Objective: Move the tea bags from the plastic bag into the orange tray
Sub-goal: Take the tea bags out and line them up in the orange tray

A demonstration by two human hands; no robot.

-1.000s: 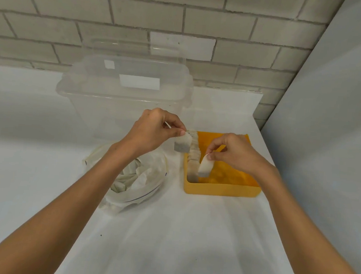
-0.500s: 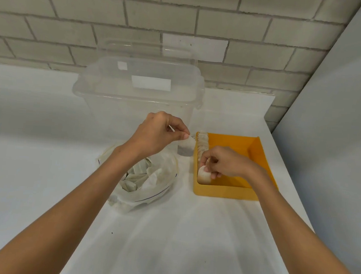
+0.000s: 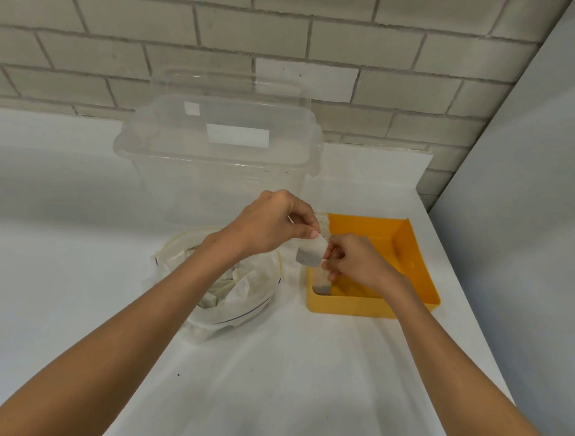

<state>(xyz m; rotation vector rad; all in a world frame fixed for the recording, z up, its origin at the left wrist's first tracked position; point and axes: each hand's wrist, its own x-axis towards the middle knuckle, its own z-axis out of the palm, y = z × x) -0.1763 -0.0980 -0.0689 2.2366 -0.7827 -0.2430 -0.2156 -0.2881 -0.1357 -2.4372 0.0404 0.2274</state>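
Note:
An orange tray (image 3: 416, 272) sits on the white table with a row of tea bags (image 3: 322, 282) standing along its left wall. Left of it lies an open clear plastic bag (image 3: 238, 303) holding several tea bags. My left hand (image 3: 272, 223) pinches a tea bag (image 3: 310, 254) by its top, just above the tray's left edge. My right hand (image 3: 355, 261) is beside it over the tray, fingers curled and pinching the same tea bag's right edge.
A large clear plastic bin (image 3: 218, 157) with a lid stands behind the bag and tray. A brick wall runs along the back and a grey panel (image 3: 538, 203) closes off the right side of the table.
My right hand set its tea bag down in the row and rose to meet the bag in my left hand. My left hand moved slightly right toward the tray.

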